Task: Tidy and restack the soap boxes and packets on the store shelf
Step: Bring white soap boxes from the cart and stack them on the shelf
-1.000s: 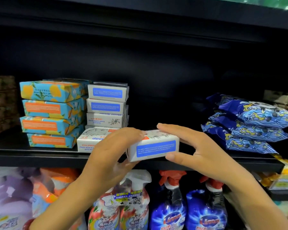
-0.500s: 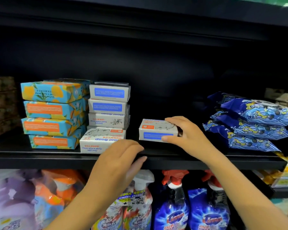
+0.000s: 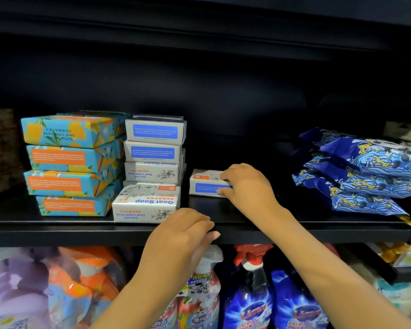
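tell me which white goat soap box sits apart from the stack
The lone box the right hand grips, on the shelf right of the white stack; the others are piled together.

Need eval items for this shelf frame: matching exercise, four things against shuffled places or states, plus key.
1 right hand
2 left hand
3 blue-and-orange boxes
4 blue packets

A stacked at the shelf's right end
B holds the lone white box
C rests on the shelf's front edge
D stacked left of the white box stack

Pairs: 1-B, 2-C, 3-D, 4-A
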Action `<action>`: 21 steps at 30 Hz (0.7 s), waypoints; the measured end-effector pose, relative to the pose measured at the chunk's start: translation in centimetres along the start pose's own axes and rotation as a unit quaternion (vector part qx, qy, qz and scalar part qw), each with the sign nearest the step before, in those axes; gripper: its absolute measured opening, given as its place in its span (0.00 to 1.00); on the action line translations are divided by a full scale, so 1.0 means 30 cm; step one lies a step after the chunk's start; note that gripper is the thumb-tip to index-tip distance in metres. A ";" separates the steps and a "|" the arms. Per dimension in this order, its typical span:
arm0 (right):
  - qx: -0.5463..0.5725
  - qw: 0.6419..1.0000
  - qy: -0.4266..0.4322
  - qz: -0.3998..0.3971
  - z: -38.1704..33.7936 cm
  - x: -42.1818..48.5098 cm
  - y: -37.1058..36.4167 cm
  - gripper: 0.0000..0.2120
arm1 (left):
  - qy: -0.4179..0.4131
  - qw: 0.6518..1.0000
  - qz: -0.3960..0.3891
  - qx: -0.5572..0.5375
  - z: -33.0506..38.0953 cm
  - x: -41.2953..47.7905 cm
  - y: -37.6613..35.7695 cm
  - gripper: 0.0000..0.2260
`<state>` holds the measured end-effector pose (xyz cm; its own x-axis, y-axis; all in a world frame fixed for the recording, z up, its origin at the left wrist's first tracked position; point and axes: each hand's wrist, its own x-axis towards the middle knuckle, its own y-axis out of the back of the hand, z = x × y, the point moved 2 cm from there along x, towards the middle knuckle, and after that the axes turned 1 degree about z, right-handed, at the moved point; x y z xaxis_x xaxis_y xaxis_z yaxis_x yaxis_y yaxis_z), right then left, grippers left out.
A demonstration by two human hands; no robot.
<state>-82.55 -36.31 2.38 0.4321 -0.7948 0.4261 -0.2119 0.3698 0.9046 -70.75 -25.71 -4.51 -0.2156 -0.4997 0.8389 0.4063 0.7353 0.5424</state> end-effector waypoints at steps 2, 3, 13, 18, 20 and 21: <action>-0.024 0.999 -0.024 -0.042 -0.017 0.032 -0.002 0.19 | 0.003 1.000 -0.002 -0.002 0.002 -0.005 0.000 0.07; -0.030 0.998 -0.029 -0.052 -0.021 0.042 -0.005 0.18 | 0.003 1.000 -0.003 0.000 0.003 -0.006 0.000 0.07; 0.031 0.999 -0.016 -0.014 0.007 -0.014 0.007 0.20 | -0.032 0.998 0.035 0.044 -0.048 -0.096 0.046 0.08; 0.256 0.947 0.089 0.170 -0.090 -0.088 0.041 0.13 | 0.004 0.995 0.080 0.063 -0.130 -0.134 0.114 0.09; 0.300 0.936 0.136 0.122 -0.165 -0.096 0.038 0.14 | 0.030 0.992 0.088 0.082 -0.159 -0.146 0.146 0.12; 0.290 0.941 0.150 0.092 -0.199 -0.096 0.028 0.16 | 0.043 0.991 0.092 0.088 -0.171 -0.153 0.161 0.13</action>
<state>-78.75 -30.84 1.97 0.5508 -0.5395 0.6368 -0.7122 0.0940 0.6957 -63.23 -22.22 -5.97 -0.0730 -0.3818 0.9214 0.2688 0.8821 0.3868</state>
